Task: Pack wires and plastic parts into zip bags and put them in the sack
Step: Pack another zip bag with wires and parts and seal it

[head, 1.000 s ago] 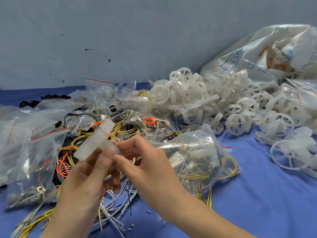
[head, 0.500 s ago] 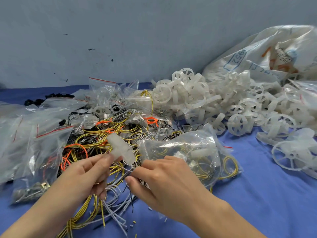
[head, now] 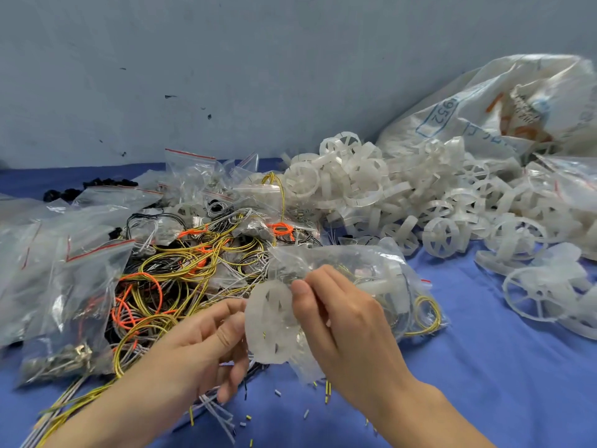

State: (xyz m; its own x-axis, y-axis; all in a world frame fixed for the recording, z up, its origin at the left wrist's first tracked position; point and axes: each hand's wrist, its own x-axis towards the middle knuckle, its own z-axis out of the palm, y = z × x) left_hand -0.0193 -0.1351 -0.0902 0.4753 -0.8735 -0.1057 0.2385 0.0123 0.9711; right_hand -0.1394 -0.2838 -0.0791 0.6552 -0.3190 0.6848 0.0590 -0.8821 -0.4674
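A white plastic wheel part (head: 269,321) stands on edge between my two hands, its spoked face towards me. My left hand (head: 206,342) holds its left rim with thumb and fingers. My right hand (head: 342,321) pinches the mouth of a clear zip bag (head: 381,279) that holds yellow wires and white parts, right beside the wheel. A tangle of yellow, orange and grey wires (head: 181,279) lies behind my left hand. A big pile of white plastic wheels (head: 403,195) covers the middle right. The white woven sack (head: 504,108) lies at the far right against the wall.
Filled zip bags (head: 64,270) are heaped on the left and more bags (head: 206,182) at the back. Everything rests on a blue cloth (head: 484,367). Small wire offcuts are scattered near my wrists. A grey wall stands close behind. Black small parts (head: 84,189) lie at far left.
My left hand has turned the white plastic part from edge-on to face-on and brought it down to the bag's mouth. My right hand has shifted to pinch the bag's opening.
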